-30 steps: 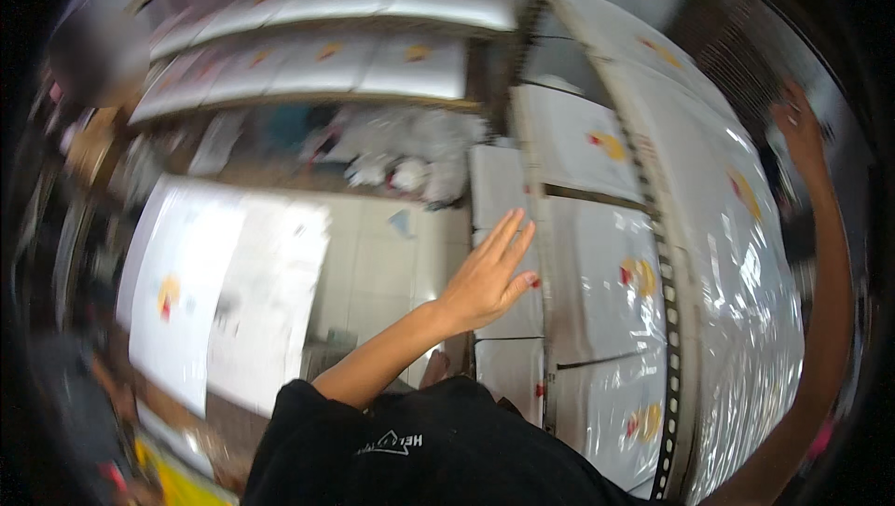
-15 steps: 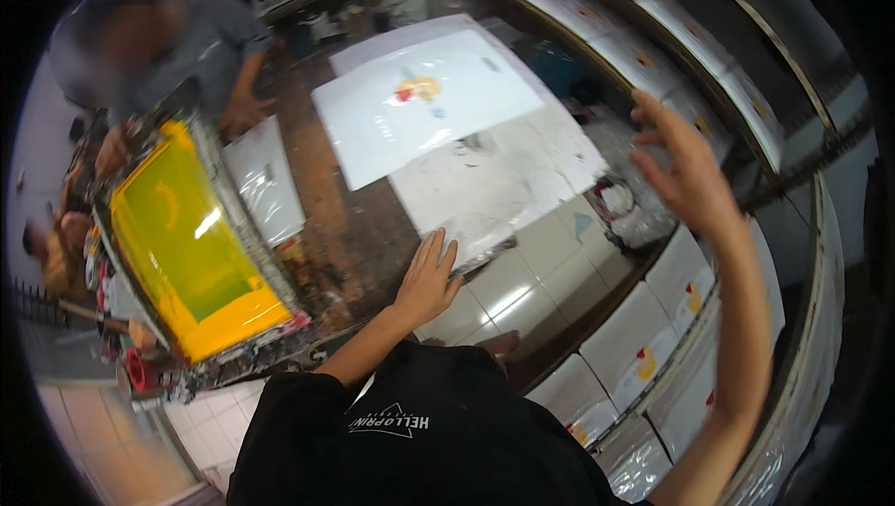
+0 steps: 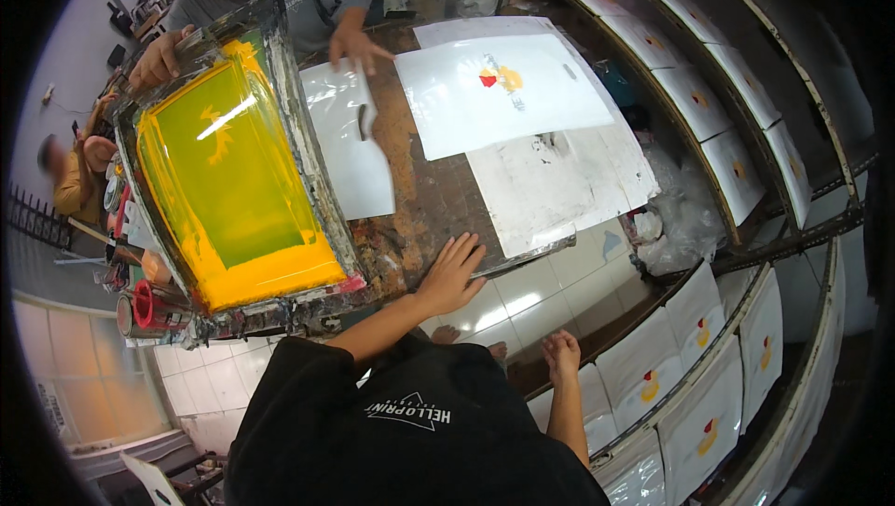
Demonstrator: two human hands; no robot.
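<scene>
My left hand [image 3: 452,273] lies flat, fingers stretched out, on the near edge of the worn brown table [image 3: 396,170]. My right hand [image 3: 561,355] hangs low over the floor gap by the racks, its fingers loosely curled in with nothing seen in them. Beyond the left hand, a white plastic bag [image 3: 550,101] printed with a yellow and red figure lies partly over a stained white board [image 3: 573,184]. Left of it rests another white plastic bag [image 3: 350,152] with a handle slot. A tilted screen-printing frame [image 3: 233,166], smeared with yellow ink, stands raised beside that bag.
Across the table, a co-worker's hand [image 3: 357,45] reaches over the slotted bag; the other hand [image 3: 158,61] grips the screen frame. Racks of printed bags [image 3: 704,96] stand right, and more printed bags [image 3: 643,371] line the lower right. Cans [image 3: 154,306] stand left; a tiled floor [image 3: 522,287] shows below.
My right hand has come down from the far racks to near my body, its fingers curling in. The left stays at the table edge. The view has shifted; the co-worker's hand reaches over the slotted bag.
</scene>
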